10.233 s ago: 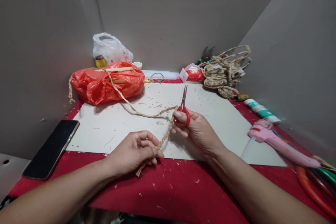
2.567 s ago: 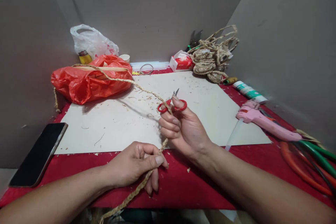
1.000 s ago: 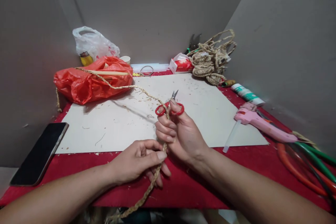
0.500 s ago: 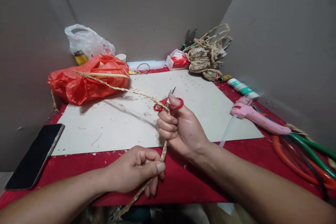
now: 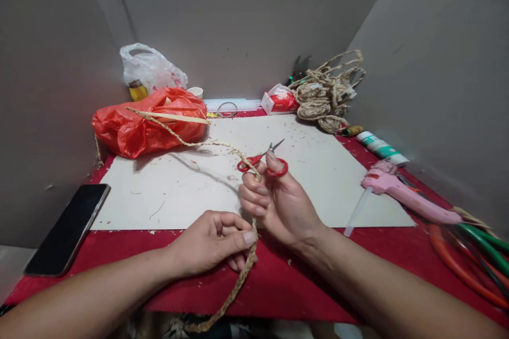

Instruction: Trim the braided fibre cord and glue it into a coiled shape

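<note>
A matt red cloth (image 5: 310, 288) covers the table, and a flat, pale board (image 5: 318, 180) lies on it, sprinkled with thin plant scraps. At the back left sits a bulging, wrinkled red plastic bag (image 5: 141, 135); at the back right is a rough heap of coiled straw rope (image 5: 314, 111). A smooth pink plastic glue gun (image 5: 413, 197) lies by the right edge of the board, and a slim, glossy black phone (image 5: 67, 230) near its left edge. The braid (image 5: 243, 274), tan and knobbly, runs from the top of the bag over the board, through both hands, and down past the table's front edge. The small scissors (image 5: 254, 160) have red loop handles and short metal blades.

Ten seconds ago the braid's frayed tip poked out just below the left hand; now a long stretch hangs there. The scissors, nearly closed then, are now spread apart.

The left hand (image 5: 220, 238) pinches the braid between thumb and bent fingers. The right hand (image 5: 282, 201), fingers curled in, grips the braid and the scissors together.
</note>
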A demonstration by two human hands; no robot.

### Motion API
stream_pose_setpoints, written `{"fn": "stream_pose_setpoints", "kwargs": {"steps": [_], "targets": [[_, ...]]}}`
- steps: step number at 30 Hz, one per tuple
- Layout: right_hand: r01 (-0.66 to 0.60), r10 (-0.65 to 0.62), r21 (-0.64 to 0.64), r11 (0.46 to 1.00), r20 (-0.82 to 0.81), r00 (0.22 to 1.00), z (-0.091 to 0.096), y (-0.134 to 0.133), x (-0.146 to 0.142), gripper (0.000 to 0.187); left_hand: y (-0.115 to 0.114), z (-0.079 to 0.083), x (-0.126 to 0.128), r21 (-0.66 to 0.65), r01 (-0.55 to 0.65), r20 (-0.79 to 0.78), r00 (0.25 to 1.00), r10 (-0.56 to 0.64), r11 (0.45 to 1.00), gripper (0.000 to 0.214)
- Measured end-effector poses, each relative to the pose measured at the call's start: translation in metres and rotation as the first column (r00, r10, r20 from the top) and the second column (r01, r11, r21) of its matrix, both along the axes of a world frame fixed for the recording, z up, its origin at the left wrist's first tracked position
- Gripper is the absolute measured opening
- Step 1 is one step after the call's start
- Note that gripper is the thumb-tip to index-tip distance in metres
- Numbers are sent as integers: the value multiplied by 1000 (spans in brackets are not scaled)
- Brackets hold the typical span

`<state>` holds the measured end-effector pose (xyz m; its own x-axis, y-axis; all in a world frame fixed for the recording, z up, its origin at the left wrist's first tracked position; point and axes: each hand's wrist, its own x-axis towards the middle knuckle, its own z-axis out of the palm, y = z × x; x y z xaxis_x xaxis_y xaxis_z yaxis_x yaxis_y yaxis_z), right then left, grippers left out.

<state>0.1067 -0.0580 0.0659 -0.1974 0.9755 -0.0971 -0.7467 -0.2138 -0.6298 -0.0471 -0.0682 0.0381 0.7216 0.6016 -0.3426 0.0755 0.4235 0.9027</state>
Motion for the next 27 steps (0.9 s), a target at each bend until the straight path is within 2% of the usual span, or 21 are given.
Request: {"fn": "stream_pose_setpoints", "kwargs": {"steps": [7, 13, 16, 19, 22, 27], "targets": [[-19, 18, -31, 999, -24, 1000, 1, 0, -3, 33, -1, -1, 2, -11, 32, 6, 999, -31, 999, 40], [-20, 17, -73, 997, -40, 999, 1, 3, 3, 37, -6, 4, 1, -87, 179, -54, 982, -184, 980, 41], [-55, 51, -72, 996, -47, 998, -1, 2, 1, 36, -8, 3, 3, -120, 160, -25, 986, -165, 980, 39], [-67, 64, -85, 994, -39, 997, -2, -1, -2, 38, -8, 2, 3, -104, 132, -5, 991, -133, 986, 38], [-77, 75, -101, 992, -21, 997, -1, -3, -4, 45, -8, 2, 2, -73, 178, -16, 984, -180, 981, 39], [29, -29, -109, 994, -1, 1000, 0, 0, -2, 54, -12, 5, 0, 2, 172, -44, 984, -171, 985, 42]]}}
